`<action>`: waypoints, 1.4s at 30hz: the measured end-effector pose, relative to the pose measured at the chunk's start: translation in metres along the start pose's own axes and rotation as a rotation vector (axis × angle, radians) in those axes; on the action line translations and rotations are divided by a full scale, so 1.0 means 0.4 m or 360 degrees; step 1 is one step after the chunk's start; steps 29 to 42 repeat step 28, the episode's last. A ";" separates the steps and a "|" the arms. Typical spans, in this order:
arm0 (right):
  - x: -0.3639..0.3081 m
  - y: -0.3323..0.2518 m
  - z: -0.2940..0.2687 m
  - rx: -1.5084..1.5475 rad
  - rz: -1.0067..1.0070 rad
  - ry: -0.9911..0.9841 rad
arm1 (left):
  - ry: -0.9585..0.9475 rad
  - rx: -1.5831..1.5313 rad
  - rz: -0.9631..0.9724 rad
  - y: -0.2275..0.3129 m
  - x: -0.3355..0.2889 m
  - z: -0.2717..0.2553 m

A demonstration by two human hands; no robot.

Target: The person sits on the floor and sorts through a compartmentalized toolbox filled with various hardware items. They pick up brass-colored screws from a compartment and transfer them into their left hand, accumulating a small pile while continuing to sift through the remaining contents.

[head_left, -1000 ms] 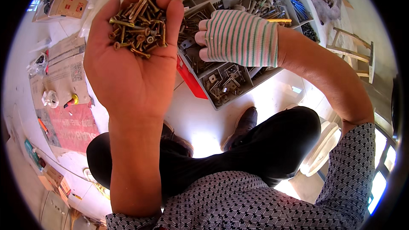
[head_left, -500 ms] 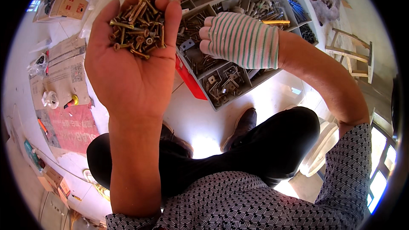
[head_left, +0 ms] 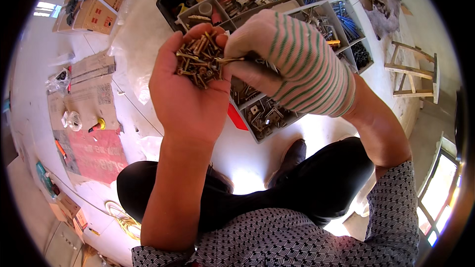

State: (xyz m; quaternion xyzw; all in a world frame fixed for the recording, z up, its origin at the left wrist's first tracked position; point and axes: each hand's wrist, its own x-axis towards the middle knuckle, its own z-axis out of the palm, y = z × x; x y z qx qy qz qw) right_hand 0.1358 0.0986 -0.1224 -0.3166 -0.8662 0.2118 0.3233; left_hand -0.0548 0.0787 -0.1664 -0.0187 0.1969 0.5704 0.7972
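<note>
A heap of brass-coloured screws [head_left: 198, 64] lies in my bare left hand [head_left: 189, 104], palm up and fingers curled round them. My right hand [head_left: 311, 64], in a white glove with green stripes, is right beside it. A screw [head_left: 228, 60] sticks out from the pinch of its thumb and fingers, its tip over the heap. Both hands are above a grey compartment organizer [head_left: 259, 139] full of fasteners and small metal parts. My right hand hides much of its middle.
A black case [head_left: 168, 6] stands behind the organizer. To the left lie flattened cardboard [head_left: 86, 106], a taped carton [head_left: 96, 12] and a coiled yellow cord [head_left: 123, 220]. Blue plastic anchors [head_left: 346, 17] fill a far-right compartment. A wooden stool frame [head_left: 413, 74] stands at the right.
My right hand has risen from the organizer compartments and come to my left hand, a screw now showing in its pinch. In the picture, the left hand with the screws sits further right and lower.
</note>
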 end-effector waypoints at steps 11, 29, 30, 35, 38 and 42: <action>0.033 -0.044 0.022 -0.0484 -0.0095 0.0076 | 0.0203 -0.0030 -0.0049 -0.030 -0.006 0.012; 0.034 -0.028 -0.051 -0.0247 -0.0006 0.0350 | 0.0076 -0.0236 -0.0142 -0.025 -0.009 0.018; 0.034 -0.028 -0.051 -0.0247 -0.0006 0.0350 | 0.0076 -0.0236 -0.0142 -0.025 -0.009 0.018; 0.034 -0.028 -0.051 -0.0247 -0.0006 0.0350 | 0.0076 -0.0236 -0.0142 -0.025 -0.009 0.018; 0.034 -0.028 -0.051 -0.0247 -0.0006 0.0350 | 0.0076 -0.0236 -0.0142 -0.025 -0.009 0.018; 0.034 -0.028 -0.051 -0.0247 -0.0006 0.0350 | 0.0076 -0.0236 -0.0142 -0.025 -0.009 0.018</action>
